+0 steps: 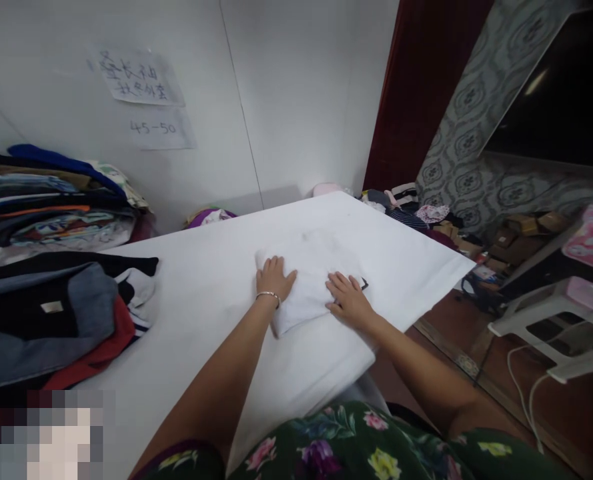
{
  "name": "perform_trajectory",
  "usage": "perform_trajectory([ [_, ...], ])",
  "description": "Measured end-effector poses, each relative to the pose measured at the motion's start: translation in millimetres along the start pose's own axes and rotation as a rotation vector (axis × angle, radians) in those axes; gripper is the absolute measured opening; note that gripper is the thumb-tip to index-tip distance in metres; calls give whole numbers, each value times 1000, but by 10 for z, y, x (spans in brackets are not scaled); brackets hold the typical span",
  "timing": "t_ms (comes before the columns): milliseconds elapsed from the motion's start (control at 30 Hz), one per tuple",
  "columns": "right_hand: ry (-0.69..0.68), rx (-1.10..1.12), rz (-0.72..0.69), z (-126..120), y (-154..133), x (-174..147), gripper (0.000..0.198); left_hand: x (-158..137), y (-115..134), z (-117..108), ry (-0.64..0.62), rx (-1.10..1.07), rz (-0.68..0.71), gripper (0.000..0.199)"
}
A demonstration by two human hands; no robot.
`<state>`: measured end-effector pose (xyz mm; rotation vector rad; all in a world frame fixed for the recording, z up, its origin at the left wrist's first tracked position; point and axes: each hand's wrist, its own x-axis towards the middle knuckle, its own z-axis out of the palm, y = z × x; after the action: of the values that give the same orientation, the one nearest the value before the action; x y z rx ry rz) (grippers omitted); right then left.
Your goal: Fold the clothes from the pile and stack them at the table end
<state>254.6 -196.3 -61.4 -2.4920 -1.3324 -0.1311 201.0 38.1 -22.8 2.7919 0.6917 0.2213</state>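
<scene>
A white folded garment [309, 293] lies on the white-covered table [201, 300] in front of me. Its outline blends with the cloth under it, and a small dark patch shows at its right edge. My left hand [275, 279], with a bracelet at the wrist, rests flat on the garment's left side, fingers stretched out. On the right side, my right hand [349, 300] presses down with its fingers spread, beside the dark patch. Neither hand grips the fabric.
Loose clothes [46, 313] lie on the table at left, with a tall stack of folded clothes [51, 200] behind. Two handwritten papers [141, 83] hang on the wall. At right stand a white plastic stool [541, 320] and cardboard boxes [516, 240]; a cable hangs down there.
</scene>
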Motion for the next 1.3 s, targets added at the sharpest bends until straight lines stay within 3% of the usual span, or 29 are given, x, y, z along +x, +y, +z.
perform_trajectory([
  [167, 2, 71, 27, -184, -85, 167, 53, -22, 25, 4, 4, 30, -34, 65],
  [333, 68, 32, -71, -323, -295, 912, 54, -15, 26, 6, 1, 66, -19, 65],
  [433, -19, -8, -50, -255, -245, 1429, 58, 15, -9, 24, -9, 79, -18, 65],
  [567, -227, -8, 165, -67, 57, 1801, 61, 19, -35, 47, -34, 99, -17, 66],
  [633, -276, 7, 235, 26, 191, 1840, 64, -2, -33, 49, -37, 107, -8, 65],
  [767, -269, 2, 229, 139, 290, 1814, 65, 1, 3, -28, -52, 104, -2, 65],
  [867, -274, -3, 233, 162, 285, 1812, 64, 143, 57, -168, -95, 80, -13, 64],
  [967, -259, -3, 230, 166, 285, 1822, 64, 382, 86, -267, -31, 78, -6, 67],
  [1167, -217, 72, 214, 198, 325, 1808, 62, 673, -59, -111, -217, 1, -98, 71],
  [1300, -183, 125, 218, 184, 336, 1838, 60, 674, -120, -35, -218, -10, -105, 71],
])
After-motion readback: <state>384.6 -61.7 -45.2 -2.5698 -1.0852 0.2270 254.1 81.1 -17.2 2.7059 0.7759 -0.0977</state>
